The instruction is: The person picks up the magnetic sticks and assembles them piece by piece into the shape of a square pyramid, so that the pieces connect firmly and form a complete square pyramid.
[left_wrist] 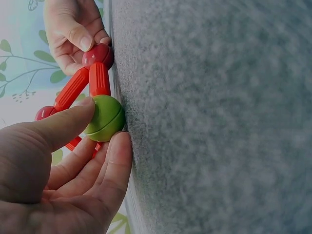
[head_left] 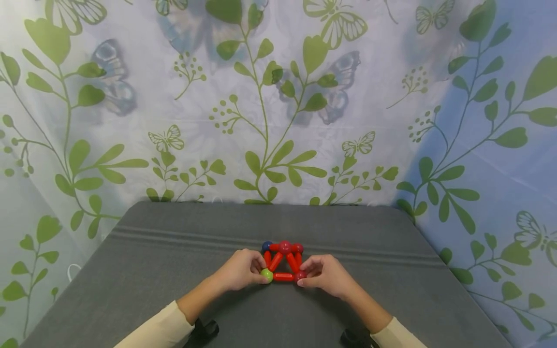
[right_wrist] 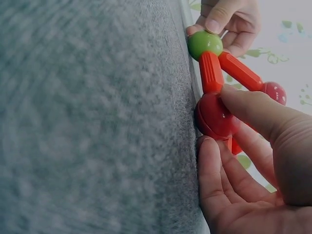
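A small frame of red rods and coloured balls stands on the grey table. Its front edge is a red rod between a green ball and a dark red ball. Another red ball sits at the top, with a blue ball and a further red ball behind. My left hand pinches the green ball between thumb and fingers. On the other side, my right hand pinches the dark red ball. Fingers partly hide the side rods.
The grey cloth-covered table has raised creases across it towards the back. Behind it hangs a pale curtain printed with green leaves and butterflies. Black straps or devices show near both forearms.
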The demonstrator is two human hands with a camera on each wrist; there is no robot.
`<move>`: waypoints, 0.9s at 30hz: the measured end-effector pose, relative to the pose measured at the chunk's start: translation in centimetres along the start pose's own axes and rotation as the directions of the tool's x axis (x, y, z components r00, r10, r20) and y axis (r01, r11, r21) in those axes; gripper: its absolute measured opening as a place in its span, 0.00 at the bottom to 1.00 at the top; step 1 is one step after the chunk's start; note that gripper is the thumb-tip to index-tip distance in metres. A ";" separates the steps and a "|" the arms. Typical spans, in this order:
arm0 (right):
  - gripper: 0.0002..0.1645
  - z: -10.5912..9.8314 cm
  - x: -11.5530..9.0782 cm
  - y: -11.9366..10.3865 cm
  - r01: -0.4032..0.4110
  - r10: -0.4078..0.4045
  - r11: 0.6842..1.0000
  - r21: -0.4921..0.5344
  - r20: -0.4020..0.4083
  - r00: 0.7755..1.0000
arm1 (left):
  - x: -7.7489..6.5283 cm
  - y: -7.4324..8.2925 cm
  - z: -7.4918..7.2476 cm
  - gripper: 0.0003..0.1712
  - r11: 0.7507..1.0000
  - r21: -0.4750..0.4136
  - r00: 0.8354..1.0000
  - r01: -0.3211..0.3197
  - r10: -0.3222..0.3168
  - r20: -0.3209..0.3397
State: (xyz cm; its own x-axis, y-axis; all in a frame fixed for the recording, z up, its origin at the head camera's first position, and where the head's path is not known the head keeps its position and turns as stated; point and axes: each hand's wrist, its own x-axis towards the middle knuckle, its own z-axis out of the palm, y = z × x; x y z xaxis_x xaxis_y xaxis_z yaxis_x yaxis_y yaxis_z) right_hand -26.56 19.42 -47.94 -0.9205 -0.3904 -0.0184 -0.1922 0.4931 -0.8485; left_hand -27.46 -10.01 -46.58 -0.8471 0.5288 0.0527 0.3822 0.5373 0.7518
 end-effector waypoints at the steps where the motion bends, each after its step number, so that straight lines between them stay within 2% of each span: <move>1: 0.18 0.0 0.0 0.0 -0.002 0.002 1.000 0.005 0.001 1.000 | 0.0 0.0 0.0 0.13 1.000 -0.002 1.000 -0.001 0.001 0.000; 11: 0.17 -0.2 -0.2 -0.4 -0.023 0.023 1.000 0.015 -0.001 1.000 | 0.0 0.5 0.1 0.13 1.000 -0.001 1.000 0.006 -0.006 -0.005; 27: 0.19 -0.1 -0.2 0.0 -0.023 0.021 0.996 0.084 0.017 1.000 | -0.1 0.1 0.1 0.13 0.999 -0.014 0.999 0.053 -0.053 0.003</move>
State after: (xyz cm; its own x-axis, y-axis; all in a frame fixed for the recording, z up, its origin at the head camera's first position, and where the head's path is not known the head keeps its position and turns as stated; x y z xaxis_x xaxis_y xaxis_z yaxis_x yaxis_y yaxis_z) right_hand -26.43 19.58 -47.87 -0.9184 -0.3929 -0.0456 -0.1418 0.4345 -0.8894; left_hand -27.32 -9.94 -46.52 -0.8649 0.5019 0.0106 0.3317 0.5555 0.7625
